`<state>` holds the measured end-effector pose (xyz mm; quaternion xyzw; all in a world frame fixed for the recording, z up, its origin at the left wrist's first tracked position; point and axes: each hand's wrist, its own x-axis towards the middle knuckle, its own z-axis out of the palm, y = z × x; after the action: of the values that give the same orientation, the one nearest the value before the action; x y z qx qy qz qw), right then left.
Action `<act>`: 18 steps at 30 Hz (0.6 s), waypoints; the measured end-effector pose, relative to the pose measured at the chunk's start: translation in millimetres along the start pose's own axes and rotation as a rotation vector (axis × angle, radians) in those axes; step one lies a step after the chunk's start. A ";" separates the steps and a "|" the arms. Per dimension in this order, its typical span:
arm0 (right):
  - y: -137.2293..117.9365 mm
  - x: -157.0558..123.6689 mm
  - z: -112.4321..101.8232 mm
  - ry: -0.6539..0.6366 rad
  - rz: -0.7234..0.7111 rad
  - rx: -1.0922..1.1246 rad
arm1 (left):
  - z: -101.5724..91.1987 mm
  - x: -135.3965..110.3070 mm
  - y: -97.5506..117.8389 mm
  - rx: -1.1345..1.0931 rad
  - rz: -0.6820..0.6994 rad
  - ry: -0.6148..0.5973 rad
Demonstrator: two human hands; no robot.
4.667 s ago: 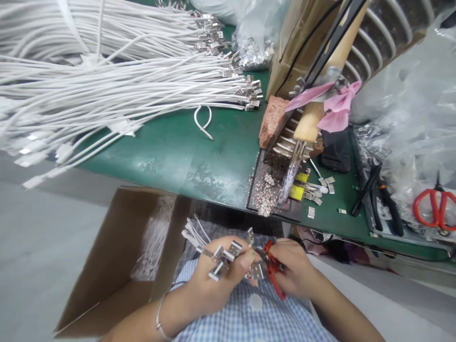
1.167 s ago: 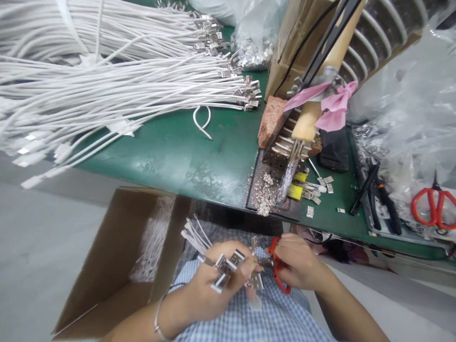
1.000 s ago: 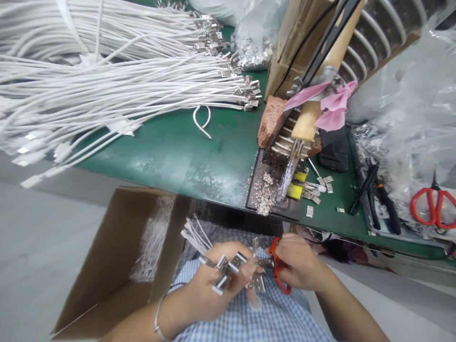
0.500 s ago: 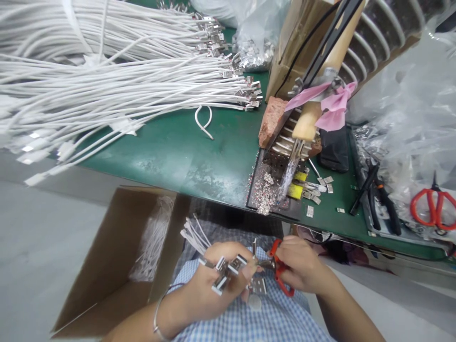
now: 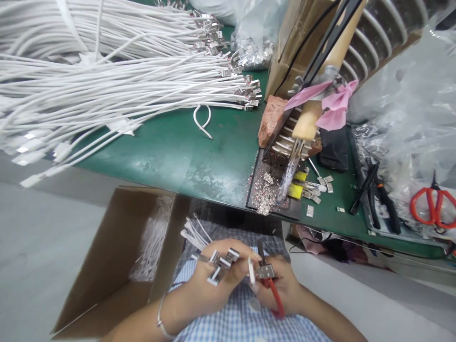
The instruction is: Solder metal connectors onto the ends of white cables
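Over my lap, my left hand (image 5: pixel 217 280) is closed round a bunch of USB cables (image 5: pixel 195 233). Their white leads stick out past the back of the hand, and several metal USB plugs (image 5: pixel 223 260) show between the fingers. My right hand (image 5: pixel 285 287) keeps hold of red-handled scissors (image 5: pixel 277 304), whose dark blade points up and away. At its fingertips is another metal USB plug (image 5: pixel 266 271), and a white-edged plug (image 5: pixel 251 270) stands between the two hands. Exactly which fingers pinch these two plugs is partly hidden.
White cables (image 5: pixel 142 90) are heaped on the green table (image 5: pixel 171 152). A soldering iron (image 5: pixel 306 121) leans in a stand by a brick (image 5: pixel 272 118). Pliers (image 5: pixel 383 199) and more red scissors (image 5: pixel 432 206) lie right. A cardboard box (image 5: pixel 103 256) sits below, left.
My right hand has moved closer to my left and turned, so the scissors now point upward instead of at the plugs. Its fingers have come to a USB plug.
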<state>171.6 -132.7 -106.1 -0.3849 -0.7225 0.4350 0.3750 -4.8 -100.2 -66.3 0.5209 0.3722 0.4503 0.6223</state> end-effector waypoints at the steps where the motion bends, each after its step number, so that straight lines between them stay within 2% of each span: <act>1: -1.1 -0.6 1.5 0.006 0.005 0.005 | 0.5 0.8 1.6 -0.004 -0.006 -0.005; 5: -0.1 -0.1 -6.5 0.020 -0.005 -0.039 | 1.9 1.0 7.7 -0.019 -0.103 0.028; 12: 9.1 7.4 -38.4 -0.051 -0.108 -0.220 | 2.9 -5.0 0.2 -0.146 -0.177 -0.030; 15: 8.0 9.4 -48.5 -0.077 -0.133 -0.267 | 3.6 -7.0 -2.6 -0.141 -0.172 -0.015; 18: 2.2 9.7 -54.8 -0.077 -0.120 -0.302 | 2.5 -8.2 -2.2 0.030 -0.042 0.043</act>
<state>216.0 -104.8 -87.5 -0.3759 -0.8152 0.3128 0.3102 -4.7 -108.9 -68.0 0.5125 0.4028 0.4426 0.6158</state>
